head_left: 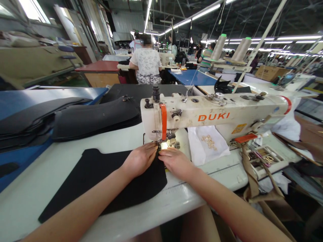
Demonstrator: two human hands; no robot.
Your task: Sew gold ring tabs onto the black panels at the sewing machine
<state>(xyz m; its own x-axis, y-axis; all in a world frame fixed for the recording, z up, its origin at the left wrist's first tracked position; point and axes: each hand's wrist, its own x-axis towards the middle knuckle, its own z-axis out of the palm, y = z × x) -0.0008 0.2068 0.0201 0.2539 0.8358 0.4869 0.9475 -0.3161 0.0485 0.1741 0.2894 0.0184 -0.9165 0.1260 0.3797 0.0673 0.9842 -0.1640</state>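
A black fabric panel [111,178] lies under the head of a white sewing machine [186,114], its narrow part reaching toward the lower left. My left hand [141,159] presses on the panel left of the needle, fingers together, tips close to the presser foot. From the right, my right hand [176,163] comes in with its fingers closed at the panel's edge beside the needle. Whatever small piece its fingertips may pinch is hidden. A lamp lights the needle area, and an orange strip [164,121] hangs down the machine's front.
Stacked black panels [96,117] lie behind on the left, small scissors [127,98] on top. Right of the needle is a white bag [199,151] with small gold-coloured pieces. A divided tray [270,161] and brown straps [249,171] sit farther right. Another person [146,64] is ahead.
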